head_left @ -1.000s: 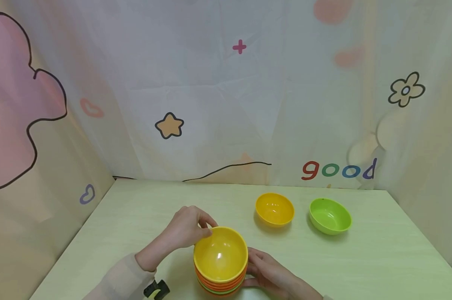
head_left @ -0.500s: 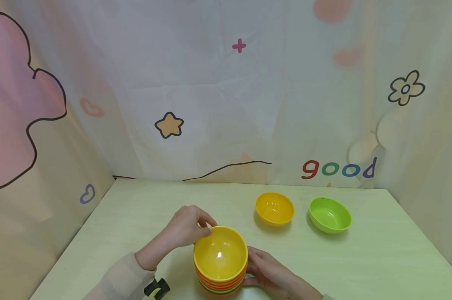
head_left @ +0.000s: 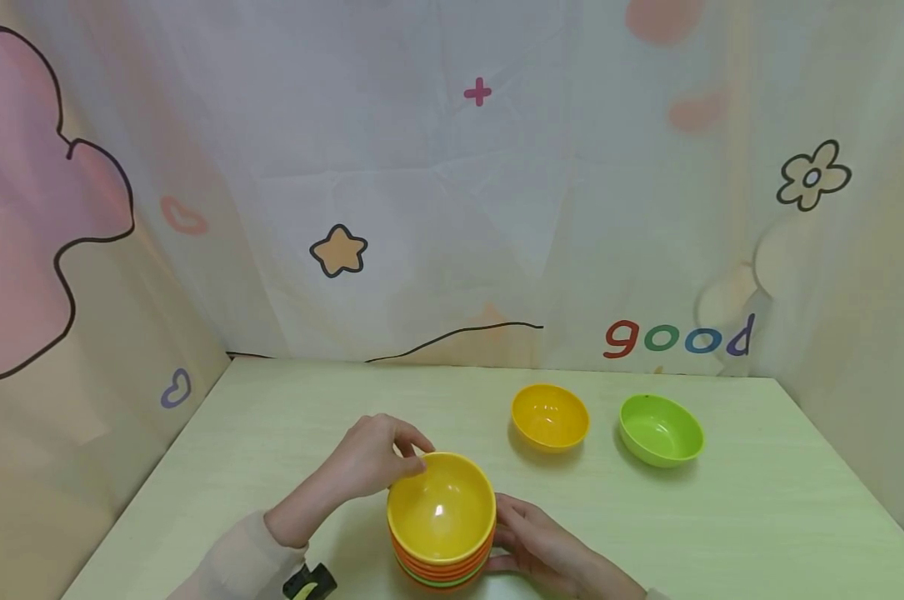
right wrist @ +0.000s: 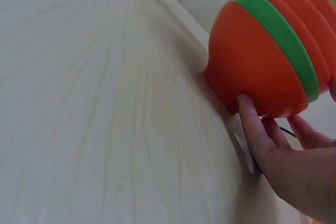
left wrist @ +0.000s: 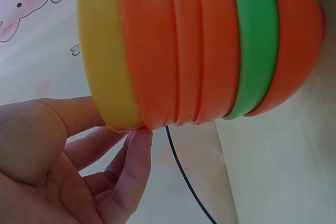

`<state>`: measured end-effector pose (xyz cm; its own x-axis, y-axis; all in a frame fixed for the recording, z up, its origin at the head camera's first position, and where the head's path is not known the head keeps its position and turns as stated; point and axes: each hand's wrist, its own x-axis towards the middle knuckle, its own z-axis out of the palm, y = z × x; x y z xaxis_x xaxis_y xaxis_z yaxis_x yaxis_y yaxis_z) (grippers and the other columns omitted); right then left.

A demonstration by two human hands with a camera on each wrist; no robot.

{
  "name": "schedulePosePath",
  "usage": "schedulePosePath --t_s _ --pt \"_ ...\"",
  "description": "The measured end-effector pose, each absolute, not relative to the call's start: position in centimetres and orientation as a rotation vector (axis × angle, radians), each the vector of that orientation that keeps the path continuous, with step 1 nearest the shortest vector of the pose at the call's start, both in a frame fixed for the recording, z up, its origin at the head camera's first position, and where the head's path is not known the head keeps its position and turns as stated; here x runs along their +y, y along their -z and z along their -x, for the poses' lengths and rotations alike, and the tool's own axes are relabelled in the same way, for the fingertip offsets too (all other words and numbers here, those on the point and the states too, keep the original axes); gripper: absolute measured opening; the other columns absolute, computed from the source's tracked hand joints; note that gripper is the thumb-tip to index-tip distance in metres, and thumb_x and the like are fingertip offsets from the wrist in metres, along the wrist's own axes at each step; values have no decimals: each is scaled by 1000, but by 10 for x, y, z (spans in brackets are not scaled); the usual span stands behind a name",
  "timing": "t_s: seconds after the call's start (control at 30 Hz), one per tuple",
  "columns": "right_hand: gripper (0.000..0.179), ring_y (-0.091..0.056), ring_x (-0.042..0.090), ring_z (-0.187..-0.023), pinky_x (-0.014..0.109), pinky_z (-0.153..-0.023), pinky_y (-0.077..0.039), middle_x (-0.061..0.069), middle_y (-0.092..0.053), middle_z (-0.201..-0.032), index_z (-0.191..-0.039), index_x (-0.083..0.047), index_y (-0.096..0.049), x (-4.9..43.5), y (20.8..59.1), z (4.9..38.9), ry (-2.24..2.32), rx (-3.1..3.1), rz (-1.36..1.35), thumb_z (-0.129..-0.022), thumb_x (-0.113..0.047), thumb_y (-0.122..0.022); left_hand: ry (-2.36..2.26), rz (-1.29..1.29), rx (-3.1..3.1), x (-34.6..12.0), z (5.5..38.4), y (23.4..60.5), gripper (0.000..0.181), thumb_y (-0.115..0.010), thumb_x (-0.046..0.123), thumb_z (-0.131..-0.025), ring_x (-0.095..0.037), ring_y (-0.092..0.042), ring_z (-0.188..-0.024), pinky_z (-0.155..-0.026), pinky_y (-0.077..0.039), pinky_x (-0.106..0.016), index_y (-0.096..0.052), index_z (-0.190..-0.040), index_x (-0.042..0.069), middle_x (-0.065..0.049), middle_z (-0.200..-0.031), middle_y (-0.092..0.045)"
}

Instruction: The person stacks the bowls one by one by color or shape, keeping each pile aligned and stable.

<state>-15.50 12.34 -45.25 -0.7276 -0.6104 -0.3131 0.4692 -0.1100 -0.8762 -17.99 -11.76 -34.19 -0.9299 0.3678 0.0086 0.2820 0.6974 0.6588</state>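
A stack of nested bowls [right wrist: 254,56] stands upright on the table in front of me. Its top one is a yellow bowl [head_left: 442,510]; under that come several orange bowls with a green bowl [left wrist: 258,40] among them. My left hand [head_left: 377,457] pinches the yellow bowl's rim at the far left, thumb inside and fingers outside. In the left wrist view, the fingertips [left wrist: 139,142] meet that rim from below. My right hand [head_left: 537,546] holds the stack's right side with bent fingers, one of them against the lowest orange bowl [right wrist: 247,61].
Farther back on the pale table [head_left: 751,508] sit a yellow-orange bowl [head_left: 550,418] and, to its right, a lime green bowl [head_left: 661,431], apart from each other. A printed curtain [head_left: 422,183] closes off the back and both sides.
My left wrist has shifted very slightly to the left. The bowls and my right hand stay where they were.
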Motion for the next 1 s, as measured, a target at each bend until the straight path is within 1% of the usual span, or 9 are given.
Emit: schedulePosePath --t_s 0.17,0.33,0.5,0.63,0.73,0.9,1.0 --pt "66 -57 20 -106 42 -90 -49 12 -52 -130 -142 -1 -28 124 452 155 1914 1434 179 -94 -44 -44 -1111 -514 2756 -122 179 345 11 -66 15 -82 -11 -55 -56 -49 -49 -26 -72 -92 14 2 -75 -61" --pt "66 -57 20 -106 41 -89 -50 12 -53 -129 -142 0 -29 124 452 153 1925 1426 210 -95 -43 -45 -1157 -492 2784 -128 178 348 12 -62 16 -85 -11 -58 -66 -58 -50 -26 -71 -92 17 3 -85 -66" --pt "65 -57 20 -107 41 -89 -50 13 -53 -128 -141 2 -28 124 451 153 1934 1409 240 -95 -41 -45 -1251 -418 2755 -135 179 353 13 -63 18 -86 -12 -60 -75 -64 -51 -26 -70 -97 19 3 -95 -67" --pt "63 -57 21 -107 41 -88 -50 12 -55 -126 -141 2 -29 125 451 152 1937 1407 256 -96 -40 -45 -1379 -370 2657 -143 179 361 18 -64 21 -86 -15 -63 -80 -66 -53 -27 -68 -103 15 -1 -102 -66" --pt "63 -57 21 -107 41 -88 -50 12 -55 -126 -140 2 -30 125 450 152 1938 1405 257 -96 -39 -45 -1468 -360 2559 -149 177 369 26 -63 26 -87 -19 -64 -86 -70 -55 -29 -66 -109 12 -5 -108 -65" --pt "63 -57 22 -108 42 -89 -50 13 -54 -127 -141 2 -30 124 449 153 1935 1416 242 -96 -40 -45 -1593 -306 2398 -156 174 384 36 -62 32 -88 -25 -61 -98 -78 -55 -34 -61 -116 10 -10 -119 -60" --pt "63 -57 22 -108 42 -89 -50 13 -54 -127 -141 3 -30 125 450 153 1935 1406 253 -96 -39 -44 -1653 -268 2310 -159 172 393 40 -61 32 -88 -24 -59 -103 -81 -54 -37 -59 -120 7 -13 -123 -58"
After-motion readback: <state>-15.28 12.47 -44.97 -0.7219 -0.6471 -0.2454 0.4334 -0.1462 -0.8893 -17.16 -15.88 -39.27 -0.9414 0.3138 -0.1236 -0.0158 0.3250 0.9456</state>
